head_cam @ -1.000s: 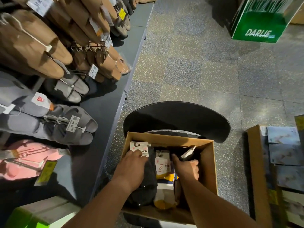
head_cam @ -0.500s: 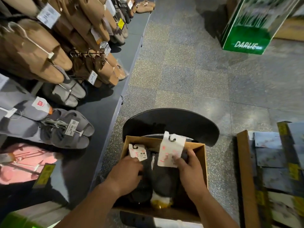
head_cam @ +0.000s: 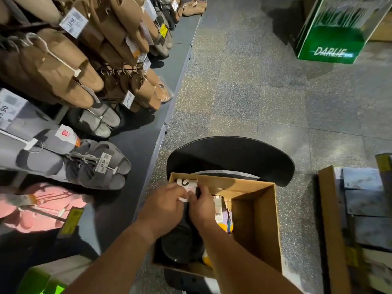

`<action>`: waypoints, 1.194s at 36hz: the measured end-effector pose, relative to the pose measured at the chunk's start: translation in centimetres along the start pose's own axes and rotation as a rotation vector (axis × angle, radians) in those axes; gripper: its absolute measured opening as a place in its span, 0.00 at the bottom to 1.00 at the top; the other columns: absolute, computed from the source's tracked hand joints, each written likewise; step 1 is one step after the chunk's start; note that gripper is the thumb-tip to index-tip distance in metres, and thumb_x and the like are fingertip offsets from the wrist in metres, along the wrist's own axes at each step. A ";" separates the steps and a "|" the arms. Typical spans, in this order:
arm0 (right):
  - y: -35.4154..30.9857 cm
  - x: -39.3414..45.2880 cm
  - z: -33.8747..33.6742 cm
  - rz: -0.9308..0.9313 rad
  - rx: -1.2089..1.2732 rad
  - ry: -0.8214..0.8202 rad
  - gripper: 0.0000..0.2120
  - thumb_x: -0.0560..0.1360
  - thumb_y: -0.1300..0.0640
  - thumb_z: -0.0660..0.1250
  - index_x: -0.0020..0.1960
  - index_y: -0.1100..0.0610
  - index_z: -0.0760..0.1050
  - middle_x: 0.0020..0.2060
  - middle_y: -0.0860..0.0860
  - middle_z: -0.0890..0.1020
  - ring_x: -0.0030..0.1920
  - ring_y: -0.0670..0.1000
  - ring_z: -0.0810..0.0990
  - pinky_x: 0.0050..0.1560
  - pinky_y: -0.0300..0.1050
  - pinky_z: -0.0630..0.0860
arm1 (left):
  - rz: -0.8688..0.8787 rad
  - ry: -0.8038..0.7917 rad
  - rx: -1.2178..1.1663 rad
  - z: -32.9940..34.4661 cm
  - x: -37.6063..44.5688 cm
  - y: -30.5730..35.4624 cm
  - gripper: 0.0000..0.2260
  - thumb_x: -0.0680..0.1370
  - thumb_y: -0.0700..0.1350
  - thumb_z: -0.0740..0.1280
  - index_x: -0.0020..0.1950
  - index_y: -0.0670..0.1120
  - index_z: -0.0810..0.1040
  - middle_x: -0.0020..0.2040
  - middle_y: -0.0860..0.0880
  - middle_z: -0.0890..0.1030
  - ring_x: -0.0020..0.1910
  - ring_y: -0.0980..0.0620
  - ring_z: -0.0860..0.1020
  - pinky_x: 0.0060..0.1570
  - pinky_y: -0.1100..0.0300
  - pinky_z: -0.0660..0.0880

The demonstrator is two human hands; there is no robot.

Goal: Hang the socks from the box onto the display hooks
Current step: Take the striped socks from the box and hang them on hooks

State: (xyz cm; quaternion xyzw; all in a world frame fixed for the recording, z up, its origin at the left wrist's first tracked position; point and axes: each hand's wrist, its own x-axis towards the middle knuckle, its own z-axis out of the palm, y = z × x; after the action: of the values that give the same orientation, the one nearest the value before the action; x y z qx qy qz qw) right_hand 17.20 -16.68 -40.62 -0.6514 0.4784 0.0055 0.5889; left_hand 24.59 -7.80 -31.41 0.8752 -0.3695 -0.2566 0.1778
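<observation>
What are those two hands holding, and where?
Both the left hand and right hand pinch the dark socks at their white card header.

Speckled grey tiled floor [head_cam: 244,85], dimly lit. Dark grey shelf [head_cam: 135,143] along the left, hung with brown slippers [head_cam: 63,66] and grey slippers [head_cam: 101,166]. Green carton [head_cam: 333,39] far right; black chair back [head_cam: 231,153] centre.
</observation>
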 end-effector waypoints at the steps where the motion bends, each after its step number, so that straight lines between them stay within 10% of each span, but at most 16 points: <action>1: 0.0 -0.2 0.2 -0.004 0.036 0.001 0.19 0.76 0.49 0.65 0.66 0.53 0.72 0.56 0.54 0.79 0.58 0.56 0.78 0.58 0.48 0.74 | -0.001 -0.086 -0.013 0.4 0.3 0.8 0.13 0.75 0.45 0.59 0.52 0.50 0.82 0.53 0.52 0.80 0.54 0.51 0.76 0.56 0.54 0.73; 9: 6.5 0.3 -7.1 0.352 -0.001 0.135 0.07 0.80 0.54 0.65 0.54 0.54 0.79 0.43 0.49 0.82 0.43 0.48 0.80 0.47 0.47 0.80 | 0.024 -0.417 0.338 2.3 0.3 0.9 0.15 0.81 0.51 0.62 0.67 0.54 0.77 0.64 0.52 0.71 0.66 0.50 0.69 0.65 0.53 0.71; 15: 12.5 0.7 -9.7 0.544 -0.493 -0.137 0.12 0.77 0.54 0.68 0.59 0.59 0.78 0.49 0.52 0.79 0.49 0.50 0.78 0.49 0.40 0.75 | -0.018 -0.439 0.380 3.1 0.6 1.6 0.16 0.82 0.51 0.60 0.69 0.53 0.77 0.66 0.51 0.69 0.66 0.50 0.68 0.67 0.50 0.71; 29: 14.3 3.6 -7.0 0.295 -0.680 -0.244 0.11 0.82 0.52 0.61 0.60 0.54 0.76 0.54 0.52 0.80 0.48 0.51 0.77 0.46 0.42 0.74 | -0.159 -0.469 0.546 4.9 3.6 4.3 0.17 0.82 0.54 0.62 0.68 0.49 0.75 0.64 0.47 0.75 0.62 0.46 0.74 0.59 0.51 0.73; 38: 9.6 0.0 -11.9 0.225 -0.694 0.032 0.08 0.79 0.51 0.61 0.53 0.54 0.73 0.47 0.52 0.81 0.49 0.55 0.82 0.48 0.49 0.78 | 0.011 -0.386 0.642 6.3 4.9 8.6 0.13 0.83 0.44 0.59 0.64 0.46 0.79 0.66 0.45 0.74 0.66 0.43 0.71 0.63 0.48 0.72; 43: 6.5 -2.5 -9.2 -0.012 -0.857 -0.216 0.05 0.79 0.53 0.63 0.52 0.52 0.75 0.49 0.51 0.83 0.48 0.52 0.81 0.50 0.44 0.77 | 0.086 -0.471 0.565 8.3 4.3 8.5 0.16 0.82 0.45 0.61 0.70 0.47 0.74 0.69 0.44 0.72 0.67 0.43 0.69 0.66 0.46 0.70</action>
State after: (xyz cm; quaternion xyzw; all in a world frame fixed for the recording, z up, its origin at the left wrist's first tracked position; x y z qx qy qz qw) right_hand 6.64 -21.31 -41.32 -0.8352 0.3648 0.2681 0.3123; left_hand 17.59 -17.63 -35.17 0.7905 -0.4930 -0.3309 -0.1503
